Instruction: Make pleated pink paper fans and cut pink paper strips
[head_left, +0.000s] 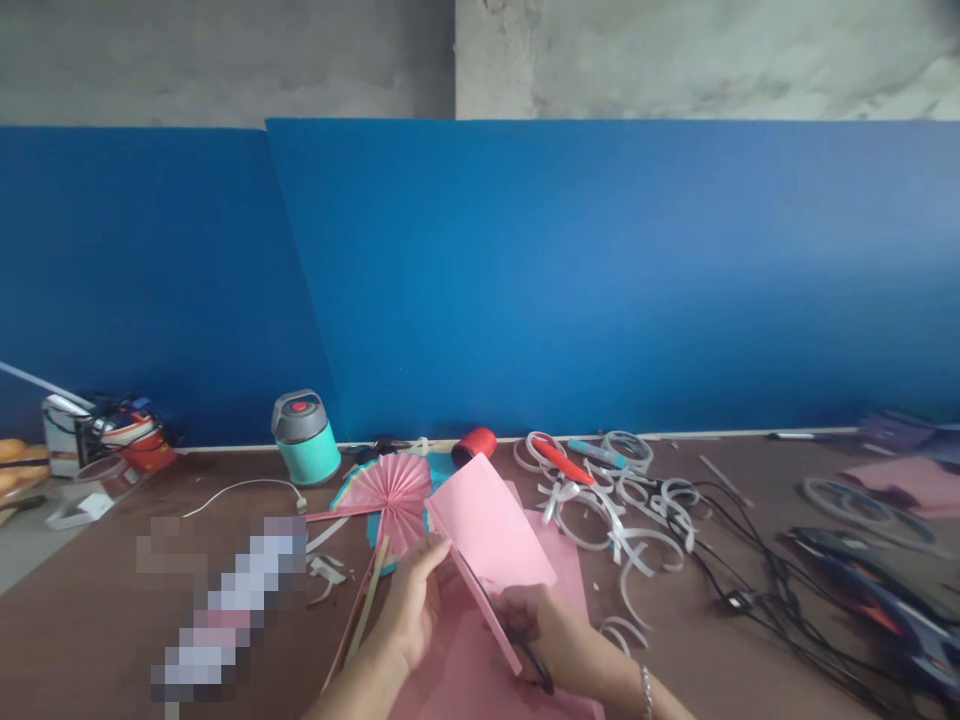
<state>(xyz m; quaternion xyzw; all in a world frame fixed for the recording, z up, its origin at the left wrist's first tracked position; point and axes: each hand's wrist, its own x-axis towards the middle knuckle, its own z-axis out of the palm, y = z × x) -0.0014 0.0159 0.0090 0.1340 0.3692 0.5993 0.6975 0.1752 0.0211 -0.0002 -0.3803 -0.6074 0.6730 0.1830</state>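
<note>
Brown tabletop lies beneath a folded pink paper sheet slanting from upper left to lower right, its left edge pinched by the left hand, the right hand, curled round dark-handled scissors, nearer its lower end.

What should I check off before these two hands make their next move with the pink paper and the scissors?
1. Left hand has hold of the raised pink paper: ok, thumb at its left edge.
2. Right hand has the scissors: ok, at the dark handles.
3. Left fingers clear of the blades: cannot tell, the blades are largely hidden.
4. Nothing loose right underneath: not ok, more pink sheets lie below.
5. Black cables away from the right hand: ok, they lie off to its right.
</note>
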